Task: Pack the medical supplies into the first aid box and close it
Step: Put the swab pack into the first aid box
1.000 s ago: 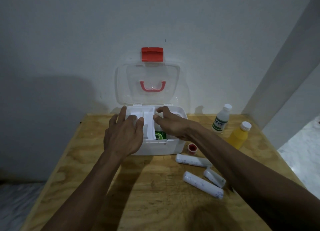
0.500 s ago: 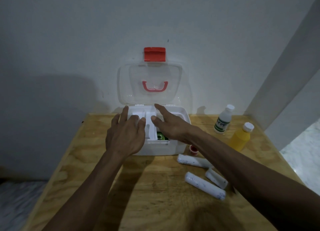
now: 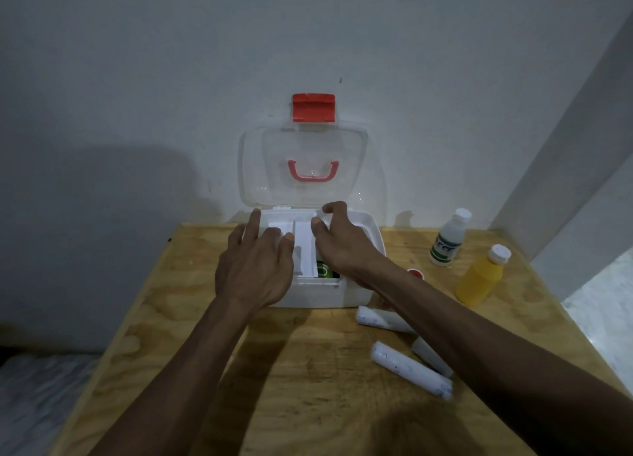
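Covering box (image 3: 356, 293) tray: hands (image 3: 255, 267); contents mostly hidden.

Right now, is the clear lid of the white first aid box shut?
No, the clear plastic lid stands upright against the wall behind the white first aid box, red latch on top.

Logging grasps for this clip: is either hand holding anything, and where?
Both the left hand and right hand rest on the white tray in the open box; whether either grips it cannot be told.
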`<state>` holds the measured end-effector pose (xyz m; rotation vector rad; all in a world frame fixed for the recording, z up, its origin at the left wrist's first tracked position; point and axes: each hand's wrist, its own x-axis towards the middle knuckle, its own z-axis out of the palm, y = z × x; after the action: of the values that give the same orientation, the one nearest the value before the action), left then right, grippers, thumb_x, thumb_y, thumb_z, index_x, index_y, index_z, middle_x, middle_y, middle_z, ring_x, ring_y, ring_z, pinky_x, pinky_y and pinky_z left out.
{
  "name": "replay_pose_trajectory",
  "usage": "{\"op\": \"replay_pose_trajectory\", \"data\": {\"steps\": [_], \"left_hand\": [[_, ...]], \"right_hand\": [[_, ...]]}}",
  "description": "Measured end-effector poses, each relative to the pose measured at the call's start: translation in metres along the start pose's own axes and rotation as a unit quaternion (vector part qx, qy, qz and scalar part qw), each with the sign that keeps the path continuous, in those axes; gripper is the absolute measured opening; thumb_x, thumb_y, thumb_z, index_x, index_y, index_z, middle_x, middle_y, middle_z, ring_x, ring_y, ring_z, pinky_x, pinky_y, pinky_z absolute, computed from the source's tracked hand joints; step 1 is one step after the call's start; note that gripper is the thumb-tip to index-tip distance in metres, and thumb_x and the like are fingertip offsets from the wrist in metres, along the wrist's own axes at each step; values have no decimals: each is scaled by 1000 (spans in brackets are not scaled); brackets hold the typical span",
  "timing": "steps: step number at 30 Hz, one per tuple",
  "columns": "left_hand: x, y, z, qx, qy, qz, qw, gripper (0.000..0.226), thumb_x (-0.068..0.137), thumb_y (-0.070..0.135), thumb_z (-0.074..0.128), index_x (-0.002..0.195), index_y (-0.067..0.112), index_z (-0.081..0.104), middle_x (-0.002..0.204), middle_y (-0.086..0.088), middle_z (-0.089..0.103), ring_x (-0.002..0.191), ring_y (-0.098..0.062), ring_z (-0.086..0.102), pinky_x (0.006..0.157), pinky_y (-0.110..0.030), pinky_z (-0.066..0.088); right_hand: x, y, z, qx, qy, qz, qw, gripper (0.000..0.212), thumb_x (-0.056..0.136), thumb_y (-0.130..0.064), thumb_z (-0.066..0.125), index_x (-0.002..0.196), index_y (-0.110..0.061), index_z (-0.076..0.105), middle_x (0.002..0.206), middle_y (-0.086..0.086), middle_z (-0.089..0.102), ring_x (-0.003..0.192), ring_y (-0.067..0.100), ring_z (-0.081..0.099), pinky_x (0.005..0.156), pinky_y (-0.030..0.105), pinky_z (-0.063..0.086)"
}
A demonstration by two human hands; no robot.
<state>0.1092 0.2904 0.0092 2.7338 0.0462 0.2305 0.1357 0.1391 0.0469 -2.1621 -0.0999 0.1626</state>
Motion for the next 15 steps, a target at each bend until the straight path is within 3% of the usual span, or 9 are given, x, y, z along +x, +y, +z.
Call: {"op": "replay_pose_trajectory", "data": {"steps": [6,9,12,15], "left_hand": [[1,-3,2,3,8,11,1000,69,90,60,14,135,25,52,162,-4,23,149,-26,20,116,-52,28],[1,-1,0,-2,6,3,1000,71,87,59,12,136,25,50,162,-3,22,148,-27,21,115,-53,30],[0,1,-1,0,-3,-2,1000,64,92,57,16,136,25,49,162,-3,21,148,-28,21,115,-53,30],[0,1,-1,0,-4,-7,1000,55,98,52,23,137,23,49,162,-4,21,147,-29,22,114,-53,31]], "right_hand": [[5,-1,13,-6,-17,4,1000,35,102,-38,36,134,-24,30,98,15,66,70,17,59,54,24,42],[6,0,12,3,-10,9,1000,34,103,-37,35,133,-23,30,95,11,65,71,16,59,56,24,43],[8,0,9,19,-14,15,1000,34,103,-39,32,133,-24,29,85,4,61,73,14,59,64,26,48],[9,0,6,39,-14,13,999,34,103,-40,31,133,-24,27,93,5,60,82,17,60,76,32,51]]}}
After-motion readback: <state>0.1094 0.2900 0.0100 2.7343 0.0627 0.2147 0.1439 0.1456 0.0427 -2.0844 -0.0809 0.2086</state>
